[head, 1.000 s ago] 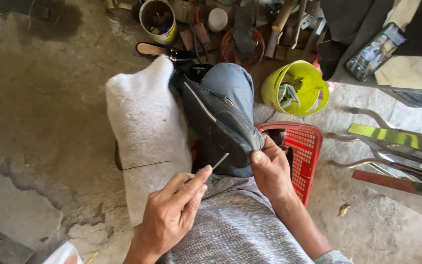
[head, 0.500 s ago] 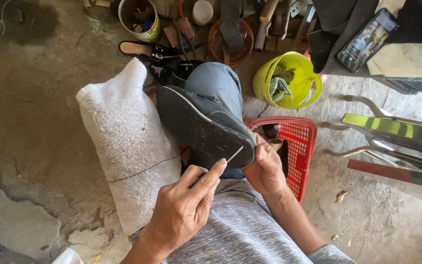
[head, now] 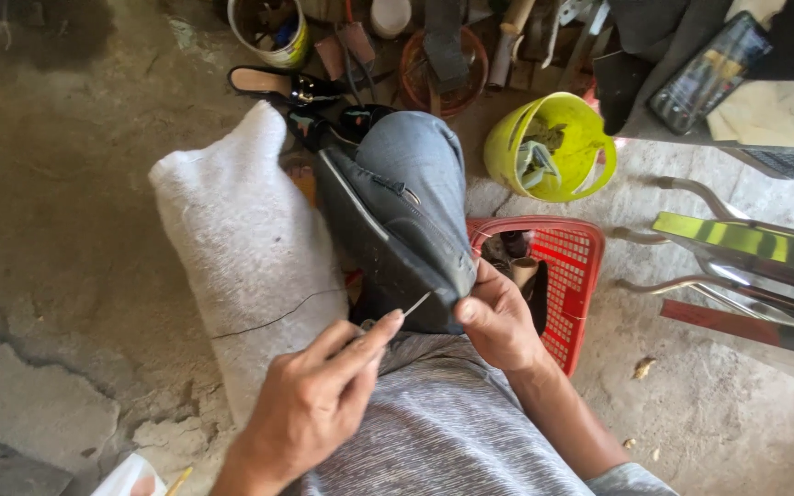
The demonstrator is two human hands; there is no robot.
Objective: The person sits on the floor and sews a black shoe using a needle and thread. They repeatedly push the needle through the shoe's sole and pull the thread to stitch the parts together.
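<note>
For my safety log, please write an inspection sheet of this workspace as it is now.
Surface: rough concrete floor, cracked and dusty.
Job's things: dark shoe on the knee, sole facing up; thin needle at its edge; dark thread trailing left.
Clutter: white sack, red basket, yellow bucket, tin of tools.
Hands: left hand pinches the needle; right hand grips the shoe's edge.
Cables: nothing seen.
Surroundings: metal chair frame on the right; black sandal beyond the sack.
</note>
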